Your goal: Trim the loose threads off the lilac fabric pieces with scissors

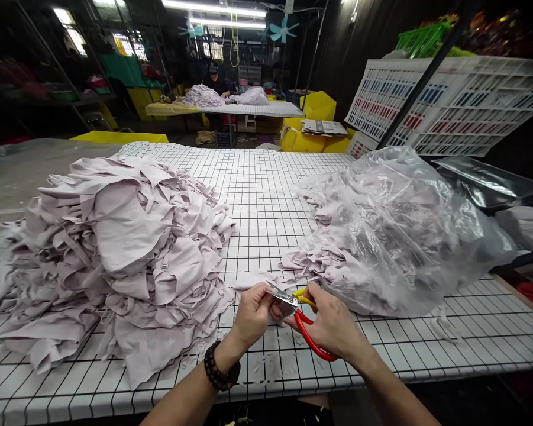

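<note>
My right hand is closed around scissors with one red and one yellow handle. Their blades stand apart and point left, toward my left hand. That hand wears a dark bead bracelet and pinches a piece of pale pink fabric near the blades. Whether the blades touch the cloth I cannot tell. To the left rises a large heap of pale pink fabric pieces. On the right, more such pieces spill from a clear plastic bag.
The table cover is white with a black grid. Small fabric scraps lie near the front edge. White crates stand at right behind a dark slanted pole. A person sits at a far table.
</note>
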Available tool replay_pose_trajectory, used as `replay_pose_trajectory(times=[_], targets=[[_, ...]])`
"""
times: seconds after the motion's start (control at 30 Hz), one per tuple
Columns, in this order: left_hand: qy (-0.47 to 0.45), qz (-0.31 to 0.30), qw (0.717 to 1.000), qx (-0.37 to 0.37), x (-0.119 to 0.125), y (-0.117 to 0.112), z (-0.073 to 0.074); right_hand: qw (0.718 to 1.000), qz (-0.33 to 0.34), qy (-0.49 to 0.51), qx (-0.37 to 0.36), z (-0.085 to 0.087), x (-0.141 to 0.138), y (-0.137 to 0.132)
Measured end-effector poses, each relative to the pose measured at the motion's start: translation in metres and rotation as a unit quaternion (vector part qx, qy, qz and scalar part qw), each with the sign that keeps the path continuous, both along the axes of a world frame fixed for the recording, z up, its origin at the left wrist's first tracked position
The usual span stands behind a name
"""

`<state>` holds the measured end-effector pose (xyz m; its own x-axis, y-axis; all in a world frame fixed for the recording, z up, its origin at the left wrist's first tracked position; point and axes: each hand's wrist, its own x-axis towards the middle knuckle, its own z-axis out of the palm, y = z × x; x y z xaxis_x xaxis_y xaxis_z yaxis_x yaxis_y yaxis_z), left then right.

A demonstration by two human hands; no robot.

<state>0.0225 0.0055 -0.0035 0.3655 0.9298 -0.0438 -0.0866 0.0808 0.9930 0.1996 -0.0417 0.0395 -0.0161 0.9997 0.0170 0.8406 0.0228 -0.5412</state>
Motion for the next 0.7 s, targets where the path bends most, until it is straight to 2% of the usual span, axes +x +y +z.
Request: replay_pose_trajectory(times=[0.23,0.7], targets=[[0.014,-0.005,1.0,0.025,-0.002,0.0,0.001,1.0,0.002,-0.024,0.005,-0.004,-0.002,-0.001],[0.003,-0.016,1.0,0.0,0.0,0.0,0.004,0.998,-0.001,-0.049,0.041,-0.019,-0.001,0.0]])
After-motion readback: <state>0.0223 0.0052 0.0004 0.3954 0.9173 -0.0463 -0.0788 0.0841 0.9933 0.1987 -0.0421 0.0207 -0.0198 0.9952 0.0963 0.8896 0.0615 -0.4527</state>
